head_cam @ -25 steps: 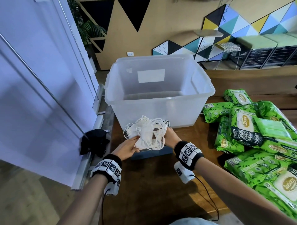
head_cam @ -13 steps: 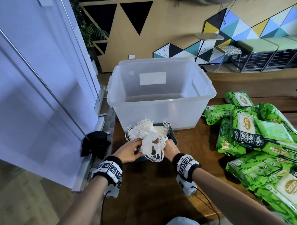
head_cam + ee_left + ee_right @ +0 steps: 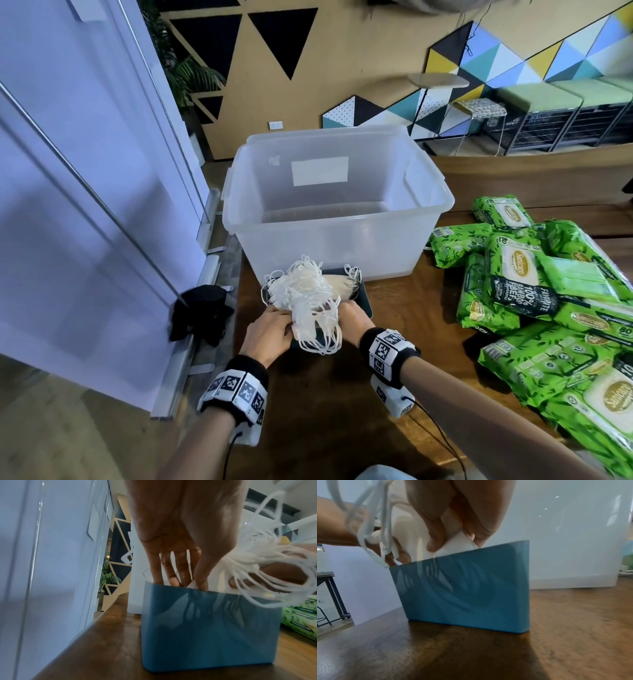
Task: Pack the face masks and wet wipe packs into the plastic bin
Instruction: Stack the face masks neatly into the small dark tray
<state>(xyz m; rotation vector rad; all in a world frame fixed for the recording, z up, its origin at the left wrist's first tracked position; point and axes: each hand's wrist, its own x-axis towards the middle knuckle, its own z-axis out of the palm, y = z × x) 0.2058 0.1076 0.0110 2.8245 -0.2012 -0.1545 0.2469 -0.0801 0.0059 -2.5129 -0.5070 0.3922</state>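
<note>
- Gripping a bundle of white face masks [image 3: 301,294] from both sides: left hand [image 3: 269,334] at the near-left end, right hand [image 3: 352,320] at the near-right end, fingers of each curled onto the stack.
- Seen from the left wrist: fingers [image 3: 173,566] reaching down behind the near wall of a small blue box [image 3: 202,627], thumb pressed against the white mask edge, elastic ear loops [image 3: 267,555] fanning out to the right.
- Seen from the right wrist: thumb and fingers [image 3: 436,524] pinching the folded white mask edge just above the blue box rim, loops draped over the other hand at left.
- Sitting partly inside the blue box, partly above its rim: the mask bundle, loops spilling over the near side; how deep the stack goes, hidden by the box wall.
- Standing on the wooden table [image 3: 404,315] just in front of the plastic bin [image 3: 342,240]: the blue box, near the bin's front wall; touching or apart, cannot tell.
- Showing nothing inside through its translucent walls: the large clear bin, open-topped, with a white label on its far wall.
- Lying in a loose heap on the table to the right of the bin: green wet wipe packs [image 3: 513,274], overlapping one another, all outside the bin.
- Hanging at the foot of the pale partition on the left: a black cloth [image 3: 198,315].
</note>
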